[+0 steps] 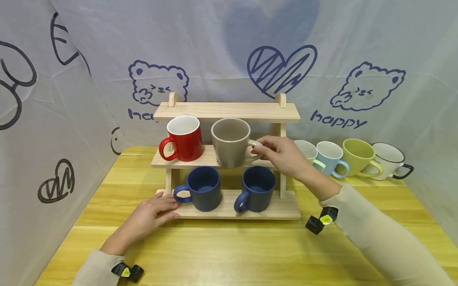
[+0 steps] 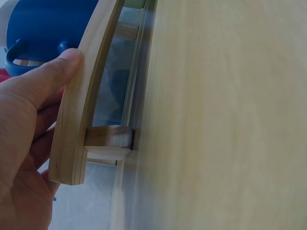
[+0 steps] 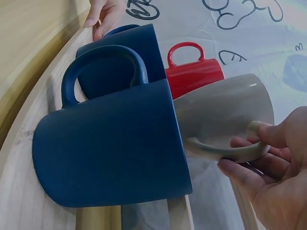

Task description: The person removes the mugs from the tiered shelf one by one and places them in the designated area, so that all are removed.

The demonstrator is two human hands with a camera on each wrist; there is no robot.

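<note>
My right hand point(image 1: 282, 153) pinches the handle of a grey-beige mug point(image 3: 225, 115) between thumb and fingers. In the head view this mug overlaps the middle shelf point(image 1: 211, 162), its base at the shelf's front edge. A red mug point(image 1: 189, 143) stands to its left on that shelf, handle to the left. Two dark blue mugs point(image 1: 209, 192) point(image 1: 261, 190) stand upright on the bottom shelf point(image 1: 229, 212). My left hand point(image 1: 146, 214) rests on that shelf's left end, thumb point(image 2: 69, 57) along its front part, near the left blue mug's handle.
Right of the wooden rack several mugs stand in a row on the table point(image 1: 229, 254): a pale one with a green handle point(image 1: 305, 149), a light blue point(image 1: 329, 157), a yellow-green point(image 1: 358, 155) and a white one with dark rim point(image 1: 388, 159). A drawn-on white curtain point(image 1: 214, 39) hangs behind.
</note>
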